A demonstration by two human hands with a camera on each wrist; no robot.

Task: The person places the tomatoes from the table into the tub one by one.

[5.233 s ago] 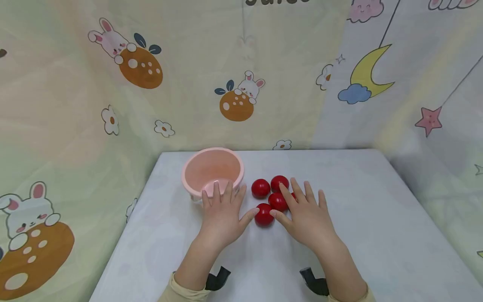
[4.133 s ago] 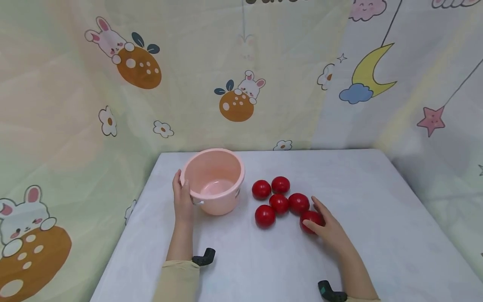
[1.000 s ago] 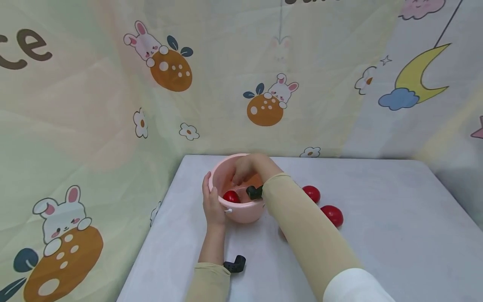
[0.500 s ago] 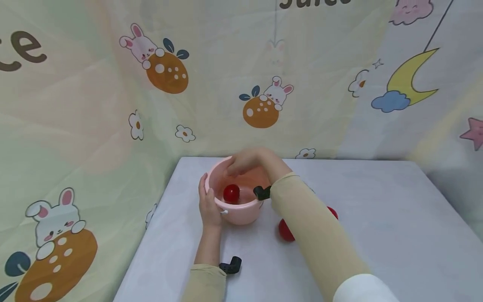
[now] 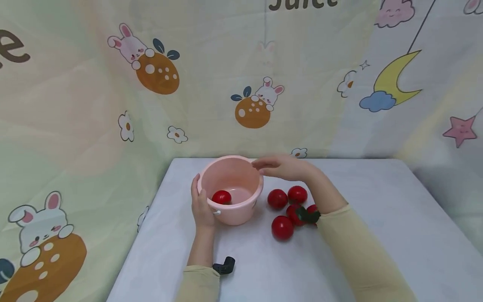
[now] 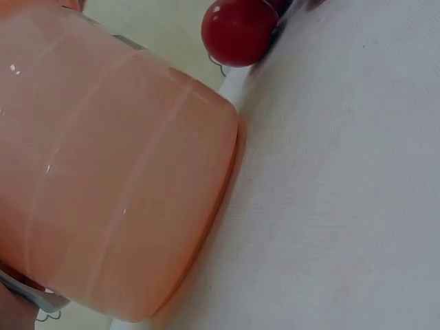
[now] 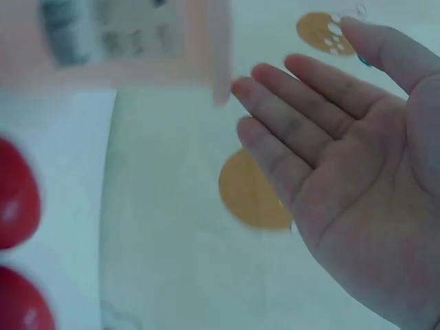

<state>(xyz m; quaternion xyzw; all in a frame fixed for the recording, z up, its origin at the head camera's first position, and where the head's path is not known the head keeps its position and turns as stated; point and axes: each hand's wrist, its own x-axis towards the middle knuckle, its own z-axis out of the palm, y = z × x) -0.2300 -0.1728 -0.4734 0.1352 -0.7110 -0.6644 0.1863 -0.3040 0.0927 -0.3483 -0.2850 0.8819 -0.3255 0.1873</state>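
A pink bucket with a white handle joint stands upright at the back left of the table. One shiny red ball lies inside it, against the near wall. My left hand holds the bucket's left side, fingers along the outer wall and thumb on the near side. My right hand is at the bucket's right rim with nothing in it; in the right wrist view its palm and fingers are bare and extended. Several more red balls sit in a cluster right of the bucket, partly hidden by the right wrist's camera mount.
The white table ends at a printed cloth backdrop behind and at both sides. Black camera mounts sit on the wrists. A label shows on the bucket's outer wall in the right wrist view.
My right hand has come out of the bucket and moved right to its rim, leaving one red ball inside. The left hand stays on the bucket. More of the ball cluster shows.
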